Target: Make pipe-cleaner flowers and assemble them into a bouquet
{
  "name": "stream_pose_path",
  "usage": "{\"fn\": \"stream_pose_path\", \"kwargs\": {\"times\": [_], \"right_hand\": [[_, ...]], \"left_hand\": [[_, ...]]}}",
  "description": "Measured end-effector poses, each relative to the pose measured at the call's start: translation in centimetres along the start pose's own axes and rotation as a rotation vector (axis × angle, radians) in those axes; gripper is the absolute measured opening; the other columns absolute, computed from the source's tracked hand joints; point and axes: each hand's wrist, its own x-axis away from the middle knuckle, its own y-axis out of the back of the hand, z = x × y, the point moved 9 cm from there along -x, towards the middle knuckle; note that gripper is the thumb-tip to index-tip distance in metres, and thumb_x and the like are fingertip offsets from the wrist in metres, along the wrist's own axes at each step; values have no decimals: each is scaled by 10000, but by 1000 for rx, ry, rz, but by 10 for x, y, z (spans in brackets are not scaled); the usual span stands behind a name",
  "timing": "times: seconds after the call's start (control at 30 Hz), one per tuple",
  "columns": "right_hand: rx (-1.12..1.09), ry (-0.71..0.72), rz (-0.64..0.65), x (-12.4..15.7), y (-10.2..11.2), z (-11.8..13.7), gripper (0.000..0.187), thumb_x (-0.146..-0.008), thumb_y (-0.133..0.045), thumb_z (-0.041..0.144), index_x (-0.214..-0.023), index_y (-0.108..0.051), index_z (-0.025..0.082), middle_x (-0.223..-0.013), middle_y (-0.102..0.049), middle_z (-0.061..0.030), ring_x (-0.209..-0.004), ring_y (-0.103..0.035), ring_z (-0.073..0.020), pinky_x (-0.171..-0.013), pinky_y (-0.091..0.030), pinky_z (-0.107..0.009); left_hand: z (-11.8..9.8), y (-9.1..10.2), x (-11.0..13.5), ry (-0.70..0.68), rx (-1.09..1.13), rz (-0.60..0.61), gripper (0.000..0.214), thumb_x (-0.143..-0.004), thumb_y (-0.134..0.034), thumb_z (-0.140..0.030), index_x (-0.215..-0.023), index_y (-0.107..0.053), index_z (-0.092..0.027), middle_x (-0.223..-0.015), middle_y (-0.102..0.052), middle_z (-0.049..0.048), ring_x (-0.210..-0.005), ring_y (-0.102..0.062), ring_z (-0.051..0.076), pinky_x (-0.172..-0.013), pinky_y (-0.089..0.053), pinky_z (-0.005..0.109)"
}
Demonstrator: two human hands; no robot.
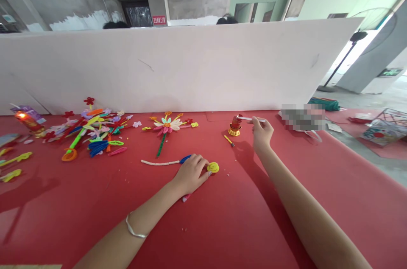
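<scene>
My right hand (263,131) pinches a thin whitish glue stick (256,119). The stick's far tip meets the top of a short red candle (235,123) on a gold base. On the table, my left hand (191,172) has thumb and fingertips closed at a coiled yellow pipe-cleaner disc (213,167). Partly under that hand lie a blue looped piece (185,159) and a cream pipe cleaner (160,163). A small pink piece (186,197) shows beneath the wrist. Past it lies a pipe-cleaner flower (167,125) with a green stem.
At left sits a heap of coloured pipe-cleaner pieces (95,127) beside a lit red candle (28,121). A short yellow pencil-like stick (229,141) lies before the near candle. A white board (190,69) closes off the red table's (222,226) back. A blurred-out bundle (302,117) sits at right.
</scene>
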Motion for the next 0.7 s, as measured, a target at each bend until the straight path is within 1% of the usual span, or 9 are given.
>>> {"fn": "stream_pose_path", "kwargs": {"times": [0.17,0.33,0.5,0.7], "right_hand": [[1,28,-7,-1,1,1,209,-701,-609,359,-742,-590,155,-634,-634,-27,-540,-490,-117,-505,-382,-243],[22,38,-5,0,1,3,202,-723,-588,361,-741,-588,160,-652,-637,-32,-515,-454,-105,-497,-377,-243],[14,30,1,2,1,5,184,-718,-602,351,-728,-587,168,-649,-638,-32,-521,-454,-109,-489,-357,-239],[20,35,4,3,1,7,183,-720,-603,348,-732,-590,166,-652,-640,-29,-495,-421,-96,-480,-342,-235]], "left_hand": [[1,-2,0,-8,-3,6,168,-862,-461,-334,-920,-542,-199,-902,-570,52,-851,-501,207,-766,-414,346],[0,-3,0,-21,-17,-9,168,-860,-473,-323,-913,-541,-178,-887,-565,52,-833,-488,201,-759,-413,340],[1,-4,0,-19,-19,-2,170,-859,-478,-323,-916,-541,-176,-887,-561,50,-842,-486,200,-765,-412,340],[0,-3,0,-21,-22,-2,179,-863,-472,-326,-919,-547,-173,-885,-563,50,-836,-486,197,-764,-410,336]]}}
